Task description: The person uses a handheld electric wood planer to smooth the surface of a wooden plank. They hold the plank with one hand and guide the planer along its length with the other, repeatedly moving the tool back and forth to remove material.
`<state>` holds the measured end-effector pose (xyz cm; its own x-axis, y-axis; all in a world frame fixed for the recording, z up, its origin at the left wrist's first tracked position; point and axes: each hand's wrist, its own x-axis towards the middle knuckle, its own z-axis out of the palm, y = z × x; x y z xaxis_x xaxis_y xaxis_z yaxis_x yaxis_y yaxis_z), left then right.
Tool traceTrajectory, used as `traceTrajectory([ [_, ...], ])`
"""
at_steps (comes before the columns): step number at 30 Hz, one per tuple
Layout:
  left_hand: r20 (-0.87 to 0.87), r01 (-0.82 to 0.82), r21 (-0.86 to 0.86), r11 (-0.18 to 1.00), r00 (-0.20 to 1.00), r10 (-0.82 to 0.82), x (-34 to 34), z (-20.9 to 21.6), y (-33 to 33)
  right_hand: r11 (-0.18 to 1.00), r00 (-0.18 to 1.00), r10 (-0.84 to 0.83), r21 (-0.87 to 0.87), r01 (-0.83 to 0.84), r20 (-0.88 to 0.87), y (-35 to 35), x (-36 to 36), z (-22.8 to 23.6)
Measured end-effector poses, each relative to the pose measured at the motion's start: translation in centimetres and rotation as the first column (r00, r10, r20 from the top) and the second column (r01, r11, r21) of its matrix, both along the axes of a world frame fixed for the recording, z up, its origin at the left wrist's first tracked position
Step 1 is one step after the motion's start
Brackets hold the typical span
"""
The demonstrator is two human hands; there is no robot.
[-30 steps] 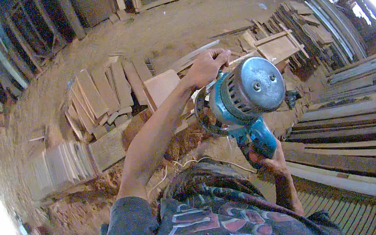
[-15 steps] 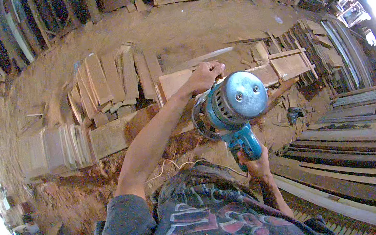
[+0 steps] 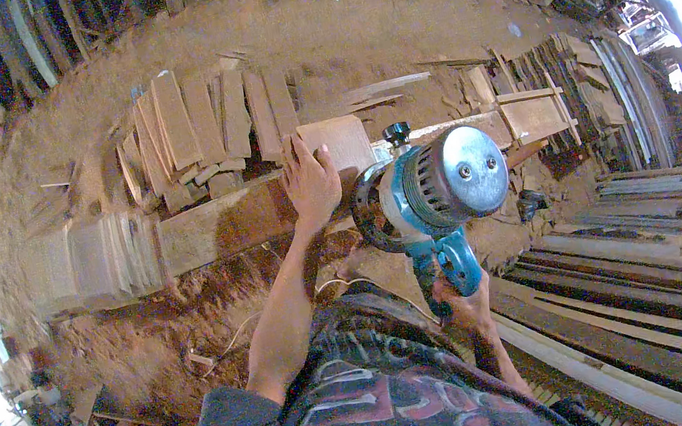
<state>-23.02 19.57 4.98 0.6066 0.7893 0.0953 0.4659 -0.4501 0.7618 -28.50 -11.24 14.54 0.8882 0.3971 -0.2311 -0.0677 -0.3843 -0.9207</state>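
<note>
My right hand (image 3: 466,302) is closed around the grip of a blue router (image 3: 424,189) with a shiny silver cap and vented body. The router is tilted, its round dark base turned to the left and a black knob showing at its far side. At the left end of a short pale wooden board (image 3: 339,140), my left hand (image 3: 311,183) lies with its fingers stretched out and apart, touching the board's edge. That board rests on a long wooden beam (image 3: 220,225). The router's base hides part of the board's right side, and the bit is not visible.
Upright wood pieces (image 3: 203,128) lean together beyond the beam. A stack of thin boards (image 3: 94,261) sits on its left end. Long planks (image 3: 625,272) lie at the right, and a light cord (image 3: 242,323) runs near my body. Sawdust covers the ground.
My left hand has left the router's far side and moved left and nearer, onto the board. The router has shifted slightly right, still in my right hand, and its black knob now shows.
</note>
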Motion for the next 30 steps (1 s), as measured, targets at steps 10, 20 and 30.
traceTrajectory([
  [10, 0.035, 0.004, -0.150, 0.989, 0.999, 0.001, -0.2, 2.0, -0.6, 1.000, 1.000, 0.019, -0.025, -0.019, -0.018, 0.4, 1.2, 0.0],
  [20, -0.030, -0.016, -0.049, 0.999, 0.999, 0.015, -0.2, 1.9, -0.4, 0.999, 0.996, -0.029, 0.043, 0.033, -0.085, 0.6, 2.1, -1.0],
  [30, -0.031, 0.040, -0.135, 0.990, 0.999, -0.045, -0.5, 2.9, -0.3, 0.999, 0.995, -0.003, 0.048, 0.008, -0.099, 1.8, 2.6, 0.7],
])
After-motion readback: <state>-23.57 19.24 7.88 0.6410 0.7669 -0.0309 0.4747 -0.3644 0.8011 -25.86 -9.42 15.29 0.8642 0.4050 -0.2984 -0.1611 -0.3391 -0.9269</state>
